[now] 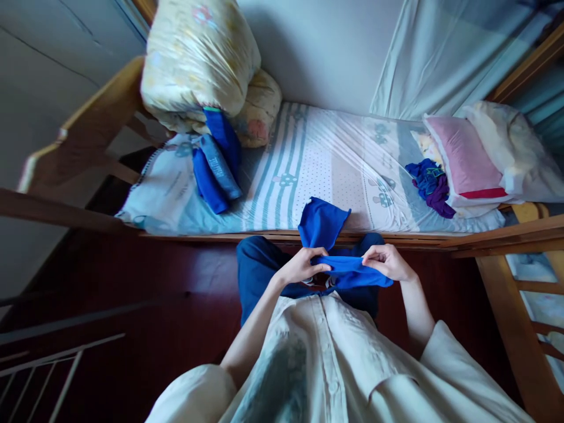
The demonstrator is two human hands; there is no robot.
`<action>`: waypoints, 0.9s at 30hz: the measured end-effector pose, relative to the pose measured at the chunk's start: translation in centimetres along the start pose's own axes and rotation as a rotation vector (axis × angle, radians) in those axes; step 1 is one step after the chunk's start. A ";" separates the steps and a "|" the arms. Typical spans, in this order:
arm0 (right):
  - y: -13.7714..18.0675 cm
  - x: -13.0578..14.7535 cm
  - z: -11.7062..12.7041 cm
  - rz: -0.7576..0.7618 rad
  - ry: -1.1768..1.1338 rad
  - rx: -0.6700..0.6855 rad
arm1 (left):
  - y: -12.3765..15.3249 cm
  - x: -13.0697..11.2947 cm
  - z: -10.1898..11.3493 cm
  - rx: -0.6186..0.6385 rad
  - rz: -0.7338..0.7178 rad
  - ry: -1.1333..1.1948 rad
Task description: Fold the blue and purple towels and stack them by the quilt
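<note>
A royal-blue cloth garment (348,265) is stretched between my two hands in front of my lap. Its kind I cannot make out. My left hand (305,266) pinches one end between thumb and fingers. The other side is gripped by my right hand (388,262), with fabric hanging below it. A blue flap (323,220), seemingly part of the same garment, lies over the bed's front edge beyond my left hand. Farther left on the mattress are folded blue clothes (215,167), one with lettering on it.
The bed (319,153) has a striped, dotted sheet and a wooden frame. Bulky yellowish bedding (200,59) is piled at its left end. Crumpled blue and purple clothes (429,182) lie beside a pink pillow (462,153) at right. A white metal rack (66,376) stands lower left.
</note>
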State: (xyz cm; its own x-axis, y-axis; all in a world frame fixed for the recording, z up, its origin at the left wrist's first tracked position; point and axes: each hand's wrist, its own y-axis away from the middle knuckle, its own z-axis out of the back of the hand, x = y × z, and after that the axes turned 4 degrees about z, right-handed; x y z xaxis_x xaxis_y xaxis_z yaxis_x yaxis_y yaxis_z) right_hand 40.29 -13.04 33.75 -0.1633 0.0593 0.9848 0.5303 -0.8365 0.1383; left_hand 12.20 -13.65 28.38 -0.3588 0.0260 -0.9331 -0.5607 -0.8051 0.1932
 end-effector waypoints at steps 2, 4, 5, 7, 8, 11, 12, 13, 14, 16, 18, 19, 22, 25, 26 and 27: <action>-0.3 1.5 0.5 0.023 0.053 0.044 | 1.4 -0.1 1.0 -0.104 0.004 -0.038; -0.6 2.8 0.9 0.047 0.104 0.104 | 2.5 -0.4 1.8 -0.149 -0.017 -0.041; -0.8 3.5 1.0 0.064 0.133 0.134 | 3.0 -0.8 2.0 -0.149 -0.030 -0.027; -1.1 4.6 1.3 0.115 0.196 0.193 | 3.6 -1.6 2.2 -0.132 -0.053 0.005; -1.2 5.1 1.3 0.149 0.228 0.219 | 3.8 -2.0 2.2 -0.127 -0.065 0.012; -1.3 6.4 1.3 0.252 0.299 0.287 | 3.8 -3.0 2.2 -0.138 -0.125 -0.025; -1.2 6.8 1.3 0.280 0.313 0.305 | 3.7 -3.1 2.2 -0.140 -0.152 -0.044; -1.1 7.1 1.2 0.299 0.324 0.324 | 3.5 -3.2 2.2 -0.136 -0.178 -0.062; -1.0 7.5 1.2 0.310 0.338 0.344 | 3.3 -3.2 2.2 -0.130 -0.205 -0.080; -0.8 8.1 1.2 0.332 0.372 0.374 | 2.9 -3.1 2.1 -0.114 -0.252 -0.120; -0.5 8.8 1.3 0.375 0.407 0.384 | 2.5 -2.8 1.7 -0.089 -0.291 -0.164; -0.5 9.1 1.5 0.405 0.419 0.382 | 2.2 -2.5 1.3 -0.071 -0.308 -0.186; -0.3 10.1 2.0 0.492 0.431 0.372 | 1.2 -1.3 -0.5 -0.018 -0.353 -0.244; -0.3 10.8 2.6 0.546 0.426 0.387 | 0.0 0.7 -2.9 -0.030 -0.369 -0.276; -0.2 10.9 2.7 0.556 0.425 0.398 | -0.4 1.4 -3.6 -0.057 -0.364 -0.283; -0.1 11.0 2.8 0.561 0.423 0.406 | -0.8 2.1 -4.0 -0.092 -0.353 -0.293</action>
State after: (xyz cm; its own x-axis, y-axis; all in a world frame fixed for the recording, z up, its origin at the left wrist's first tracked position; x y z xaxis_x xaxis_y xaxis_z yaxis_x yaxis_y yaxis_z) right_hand 40.79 -10.72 44.83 -0.0411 -0.5895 0.8067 0.8739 -0.4126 -0.2570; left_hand 14.90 -15.35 25.00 -0.3604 0.4634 -0.8095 -0.6228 -0.7656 -0.1610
